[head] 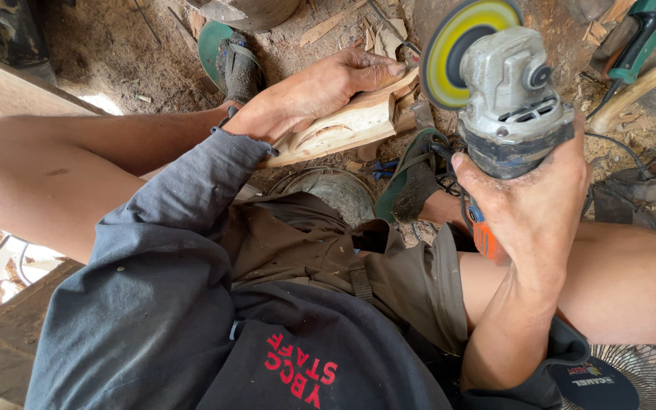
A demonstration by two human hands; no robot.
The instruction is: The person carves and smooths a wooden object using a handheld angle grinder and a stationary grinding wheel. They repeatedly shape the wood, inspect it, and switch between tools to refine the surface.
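Between passes: our left hand [320, 91] pins the wood [351, 125], right hand [533, 205] clasps the lifted grinder [506, 91]; next, bring its disc [457, 49] down squarely

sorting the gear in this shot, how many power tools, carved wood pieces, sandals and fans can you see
Power tools: 2, the angle grinder in the right hand and a green tool on the ground
Carved wood pieces: 1, the wood piece under the left hand
Sandals: 2, and
Fans: 1, the fan at bottom right
Total: 6
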